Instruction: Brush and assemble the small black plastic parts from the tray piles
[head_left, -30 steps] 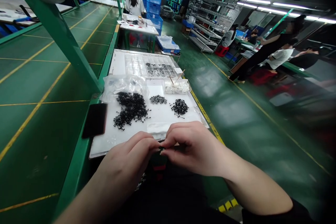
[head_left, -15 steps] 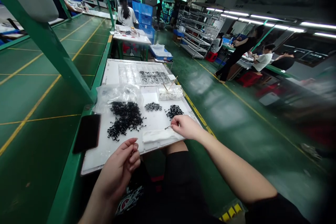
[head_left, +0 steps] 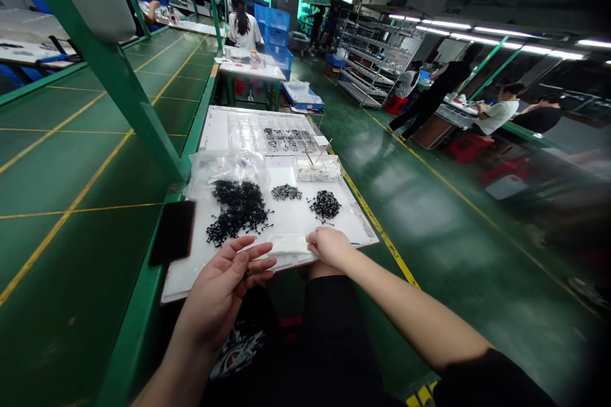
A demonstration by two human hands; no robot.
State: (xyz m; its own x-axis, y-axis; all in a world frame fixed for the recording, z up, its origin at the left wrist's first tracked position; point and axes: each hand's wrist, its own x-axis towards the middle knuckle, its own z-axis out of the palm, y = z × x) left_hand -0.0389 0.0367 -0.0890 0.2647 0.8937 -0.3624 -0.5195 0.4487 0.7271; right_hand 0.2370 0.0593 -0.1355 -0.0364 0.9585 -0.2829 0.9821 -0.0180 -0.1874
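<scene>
My left hand (head_left: 228,281) hovers at the front edge of the white work board (head_left: 289,219), palm turned inward, fingers stretched and apart. Something small and dark may sit behind its thumb, too unclear to name. My right hand (head_left: 331,247) is closed, fingertips pressed together at the right end of a folded white cloth (head_left: 289,243); what they pinch is hidden. Beyond the hands lie a large heap of small black stemmed parts (head_left: 238,206), a little pile of grey-and-clear pieces (head_left: 286,192) and a round pile of black parts (head_left: 325,204).
A clear plastic bag (head_left: 226,168) lies behind the large heap. Farther back are a clear compartment tray (head_left: 245,133) and a box of white material with thin sticks (head_left: 319,170). A phone (head_left: 172,233) rests left, beside the green conveyor (head_left: 114,165). Other people work farther off.
My right hand has moved down from beside the round black pile to the cloth's right end; the small stemmed part at its fingertips no longer shows. My left fingers have straightened and spread.
</scene>
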